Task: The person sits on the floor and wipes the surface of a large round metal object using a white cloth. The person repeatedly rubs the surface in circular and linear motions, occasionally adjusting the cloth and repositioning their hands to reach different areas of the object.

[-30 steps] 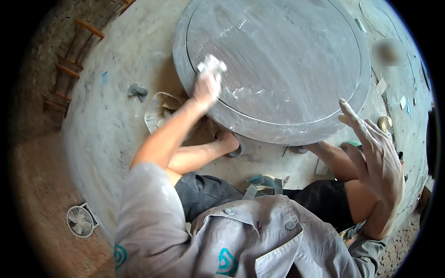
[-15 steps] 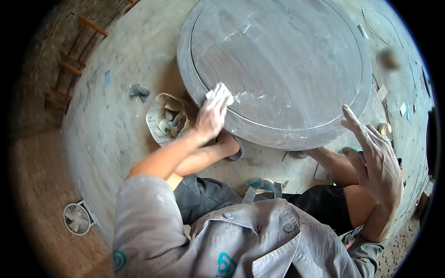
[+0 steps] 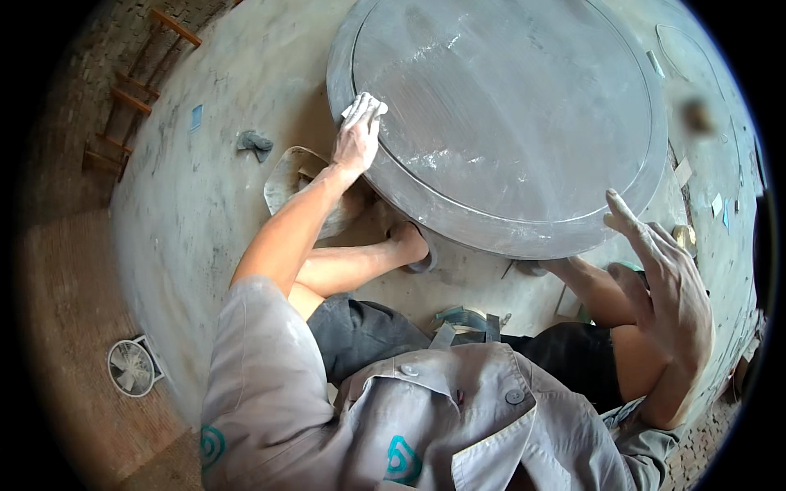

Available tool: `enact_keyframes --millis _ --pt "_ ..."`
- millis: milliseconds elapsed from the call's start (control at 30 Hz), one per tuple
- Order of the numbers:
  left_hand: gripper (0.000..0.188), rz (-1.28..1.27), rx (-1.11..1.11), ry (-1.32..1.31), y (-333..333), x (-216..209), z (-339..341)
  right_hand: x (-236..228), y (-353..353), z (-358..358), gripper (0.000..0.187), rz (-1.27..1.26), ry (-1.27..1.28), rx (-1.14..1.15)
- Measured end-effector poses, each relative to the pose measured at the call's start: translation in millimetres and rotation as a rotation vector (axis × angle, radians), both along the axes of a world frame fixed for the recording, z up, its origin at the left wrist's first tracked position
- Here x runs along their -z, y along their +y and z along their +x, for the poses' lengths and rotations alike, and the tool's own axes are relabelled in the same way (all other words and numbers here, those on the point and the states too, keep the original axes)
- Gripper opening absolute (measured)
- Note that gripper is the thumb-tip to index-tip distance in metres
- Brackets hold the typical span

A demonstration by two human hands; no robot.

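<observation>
A large round grey tabletop (image 3: 508, 123), with a groove running inside its rim and streaks of white powder on it, spreads out in front of me. At its left edge my left hand (image 3: 356, 147) presses down with fingers together, over a small white folded piece (image 3: 380, 108); most of that piece is hidden under the fingers. White dust coats those fingers. My right hand (image 3: 671, 295) hangs in the air beyond the tabletop's lower right edge, its dusty fingers stretched out, with nothing in it.
Left of the tabletop, partly behind my left forearm, stands a pale open sack (image 3: 282, 184) with scraps inside. A grey rag (image 3: 255, 145) lies beyond it. A fan (image 3: 131, 367) stands at lower left, a wooden frame (image 3: 131, 100) at upper left. Between my legs sits a tape roll (image 3: 460, 317).
My left hand has slid up and left along the tabletop's rim with the white piece, and its forearm now covers more of the sack. My right hand has hardly moved.
</observation>
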State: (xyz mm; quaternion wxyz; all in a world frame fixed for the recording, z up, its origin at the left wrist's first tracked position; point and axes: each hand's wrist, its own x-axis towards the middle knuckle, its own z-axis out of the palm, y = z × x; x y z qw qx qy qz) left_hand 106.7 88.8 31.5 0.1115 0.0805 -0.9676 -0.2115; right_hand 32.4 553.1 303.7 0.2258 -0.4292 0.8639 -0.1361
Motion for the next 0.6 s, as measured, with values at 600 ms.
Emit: enact_keyframes --millis 600 --pt "0.041 -0.010 0.137 0.026 126.7 -5.9 114.7 0.4 -2.0 7.7 0.070 -0.002 0.014 -0.062"
